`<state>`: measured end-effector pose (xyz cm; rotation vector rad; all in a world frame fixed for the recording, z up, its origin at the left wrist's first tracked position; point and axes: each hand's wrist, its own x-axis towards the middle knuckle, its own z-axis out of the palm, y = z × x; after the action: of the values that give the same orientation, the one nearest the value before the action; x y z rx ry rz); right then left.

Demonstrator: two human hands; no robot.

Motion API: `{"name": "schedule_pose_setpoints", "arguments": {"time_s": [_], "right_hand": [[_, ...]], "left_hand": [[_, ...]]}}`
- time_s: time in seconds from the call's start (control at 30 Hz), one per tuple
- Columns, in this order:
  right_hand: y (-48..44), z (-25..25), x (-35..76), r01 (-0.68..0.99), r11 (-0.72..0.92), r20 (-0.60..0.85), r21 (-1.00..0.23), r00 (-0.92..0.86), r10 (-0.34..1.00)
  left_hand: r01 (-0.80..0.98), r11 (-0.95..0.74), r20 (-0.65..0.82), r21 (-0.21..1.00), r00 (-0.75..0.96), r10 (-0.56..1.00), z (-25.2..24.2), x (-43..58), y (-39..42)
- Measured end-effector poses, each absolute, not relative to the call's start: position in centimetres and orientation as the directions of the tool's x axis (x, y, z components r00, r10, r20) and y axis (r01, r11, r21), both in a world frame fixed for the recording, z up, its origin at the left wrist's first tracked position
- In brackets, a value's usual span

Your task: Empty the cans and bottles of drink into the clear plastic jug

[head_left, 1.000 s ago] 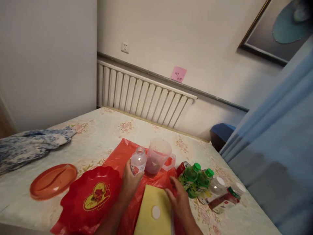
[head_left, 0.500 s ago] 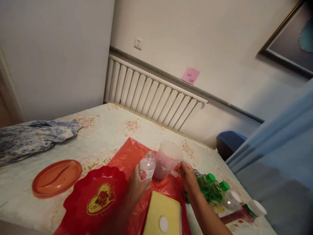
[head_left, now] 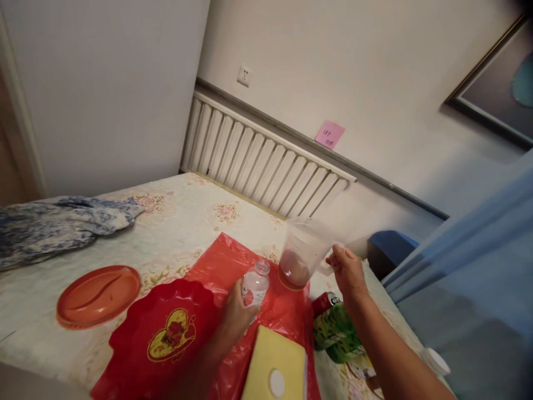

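My left hand (head_left: 237, 311) is wrapped round a small clear glass bottle (head_left: 257, 282) with a printed label and an uncapped mouth. The bottle is upright over the red plastic sheet (head_left: 220, 258). By its handle, my right hand (head_left: 347, 269) grips a translucent measuring jug (head_left: 306, 244). Some brownish liquid lies in the bottom of the jug, which hangs raised to the right of the bottle, apart from it. Close below my left hand lies a yellow notebook (head_left: 277, 355) with a white oval on its cover.
A scalloped red tray (head_left: 137, 333) and an orange oval plate (head_left: 100, 294) are at the left. On the right, beside my right forearm, lie a red can (head_left: 322, 304) and green bottles (head_left: 339, 333). Crumpled blue-white cloth (head_left: 62, 228) lies at the far left.
My right hand has lifted the measuring jug up and to the right, away from the bottle. The red can has come into plain view. The bottle stays in my left hand.
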<state>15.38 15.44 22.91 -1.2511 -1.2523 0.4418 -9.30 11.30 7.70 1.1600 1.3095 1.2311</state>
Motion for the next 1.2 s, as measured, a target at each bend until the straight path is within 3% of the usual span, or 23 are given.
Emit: {"name": "schedule_pose_setpoints", "arguments": {"time_s": [0.27,0.53,0.8,1.2], "right_hand": [[15.5,26.9,15.2,0.197,0.371,0.410,-0.908,0.226,0.884],[16.3,27.9,14.7,0.420,0.351,0.415,-0.837,0.069,0.907],[16.3,29.4,13.5,0.732,0.338,0.386,-0.592,-0.110,0.916],[15.4,31.1,11.2,0.859,0.338,0.342,-0.386,-0.207,0.917]], "left_hand": [[-0.036,0.007,-0.009,0.999,-0.050,0.999,7.2,-9.3,11.3],[-0.035,-0.008,0.006,0.999,-0.062,0.998,6.1,-9.1,11.7],[-0.030,-0.041,0.038,0.999,-0.087,0.996,5.8,-9.0,12.0],[0.117,-0.108,0.122,0.987,-0.122,0.985,5.9,-9.1,11.9]]}}
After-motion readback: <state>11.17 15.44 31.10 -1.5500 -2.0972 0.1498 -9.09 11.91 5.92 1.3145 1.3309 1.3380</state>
